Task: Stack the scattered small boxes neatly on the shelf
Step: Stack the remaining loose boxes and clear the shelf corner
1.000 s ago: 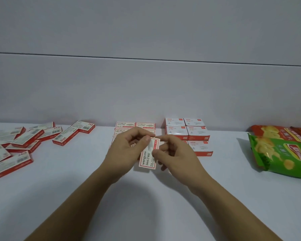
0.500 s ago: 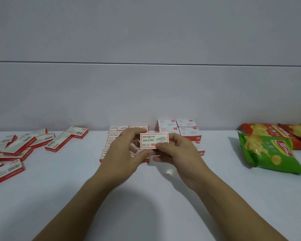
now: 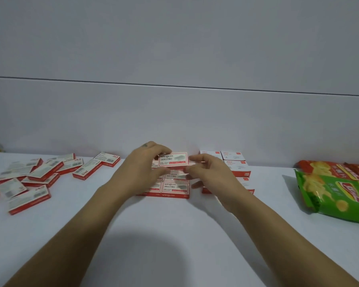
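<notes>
While a white shelf (image 3: 174,255) fills the lower view, a person readies one more box for the pile. Crisp bags (image 3: 330,195), green and red, lie at three o'clock, their far ends cropped by the frame. The scattered boxes (image 3: 29,183) sprawl at nine o'clock, overlapping at odd angles, the outermost cut off too. A neat block (image 3: 175,188) of red-and-white boxes sits dead centre against the back wall, with a second stack (image 3: 234,162) just beside it at its three o'clock, partly hidden behind the right hand (image 3: 209,175). The left hand (image 3: 141,168) covers the block's left half, so its full count cannot be read. Both hands hold the small box (image 3: 173,159) level, label up, above the block's far row: the left pinches its left end between thumb and curled fingers, and the right, blurred, appears to pinch the right end. Judged by its look, the thin card box is light and stiff but easily dented, best held by the short ends.
</notes>
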